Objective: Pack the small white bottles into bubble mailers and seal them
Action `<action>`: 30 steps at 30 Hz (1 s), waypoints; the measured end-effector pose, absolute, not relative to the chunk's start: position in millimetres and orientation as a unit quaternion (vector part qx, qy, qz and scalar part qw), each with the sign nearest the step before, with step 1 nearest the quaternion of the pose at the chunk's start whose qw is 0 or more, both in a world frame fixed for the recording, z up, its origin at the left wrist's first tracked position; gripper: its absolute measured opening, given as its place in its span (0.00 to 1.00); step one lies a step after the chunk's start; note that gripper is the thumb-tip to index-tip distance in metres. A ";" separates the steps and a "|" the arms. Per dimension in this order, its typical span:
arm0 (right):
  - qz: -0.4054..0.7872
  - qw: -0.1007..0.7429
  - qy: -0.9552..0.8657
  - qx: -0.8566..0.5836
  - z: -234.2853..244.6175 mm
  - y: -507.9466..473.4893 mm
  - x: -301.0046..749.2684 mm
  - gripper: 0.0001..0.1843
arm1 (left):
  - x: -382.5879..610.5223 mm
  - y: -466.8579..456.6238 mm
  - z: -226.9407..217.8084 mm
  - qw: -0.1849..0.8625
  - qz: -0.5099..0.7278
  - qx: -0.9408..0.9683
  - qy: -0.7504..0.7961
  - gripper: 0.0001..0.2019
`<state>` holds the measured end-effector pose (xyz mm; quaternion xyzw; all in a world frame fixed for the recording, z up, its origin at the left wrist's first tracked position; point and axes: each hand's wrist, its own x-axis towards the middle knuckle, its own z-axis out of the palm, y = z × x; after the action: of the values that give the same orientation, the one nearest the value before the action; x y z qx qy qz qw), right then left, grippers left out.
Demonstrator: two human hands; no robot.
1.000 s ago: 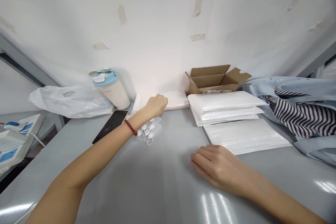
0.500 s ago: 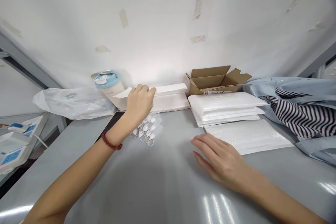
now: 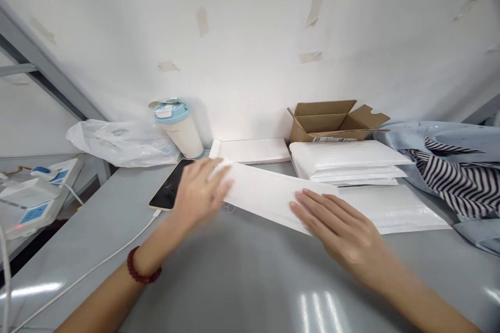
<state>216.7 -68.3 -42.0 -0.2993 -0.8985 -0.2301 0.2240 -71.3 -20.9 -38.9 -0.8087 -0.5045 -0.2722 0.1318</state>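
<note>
Grey counter (image 3: 234, 281), smooth and glossy, streaked with glare near the front edge. Behind it a plain white wall (image 3: 250, 36), dotted with torn bits of tape. Grey frame bar slanting at far left.

White mailer (image 3: 265, 195) flat on the counter mid-scene, long and rectangular, matte, skewed so its left end points toward the wall. Left hand (image 3: 199, 192) blurred, on the mailer's left end, fingers curled over the edge; whether pinching or only pressing, cannot tell. Red bead bracelet (image 3: 138, 270) round that wrist. Right hand (image 3: 339, 226) palm down, fingers spread and lying flat on the mailer's right end.

Beyond, a thin stack (image 3: 252, 150) of flat white sheets against the wall. To the right, a pile (image 3: 347, 158) of puffy, shiny white bubble mailers, one more lying loose in front. Open brown box (image 3: 332, 120) behind the pile, flaps up. Cream cup (image 3: 179, 127) with pale blue lid, left of the stack. Black phone (image 3: 170, 191) lying flat just beside the left hand, white cable trailing. Crumpled clear bag (image 3: 121, 143) at left. Striped cloth (image 3: 457, 177) heaped at right.
</note>
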 end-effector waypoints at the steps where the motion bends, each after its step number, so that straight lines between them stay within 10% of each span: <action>1: -0.227 0.234 -0.896 -0.303 -40.3 -67.4 219.5 0.20 | -80.1 -15.3 -32.4 0.072 -0.290 -0.762 -0.575 0.17; 6: -0.200 0.238 -0.901 -0.301 -42.0 -64.0 227.8 0.25 | -108.1 -3.5 -12.2 -0.449 -0.256 -0.565 -0.643 0.16; 9: -0.172 0.192 -0.907 -0.334 -48.7 -62.1 227.7 0.29 | -108.6 -5.4 -12.3 -0.588 -0.267 -0.487 -0.588 0.08; 18: -0.088 0.103 -0.925 -0.356 -52.3 -79.2 206.4 0.49 | -67.8 -27.9 -36.9 -0.712 -0.170 -0.523 -0.437 0.09; 30: -0.001 0.121 -0.915 -0.386 -59.0 -72.4 200.6 0.42 | -33.3 -51.4 -57.6 -0.647 -0.175 -0.587 -0.455 0.10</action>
<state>200.6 -72.4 -59.0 -0.3856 -0.9147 -0.0009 0.1213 -33.3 -51.4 -57.6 -0.5867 -0.4548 -0.1747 -0.6469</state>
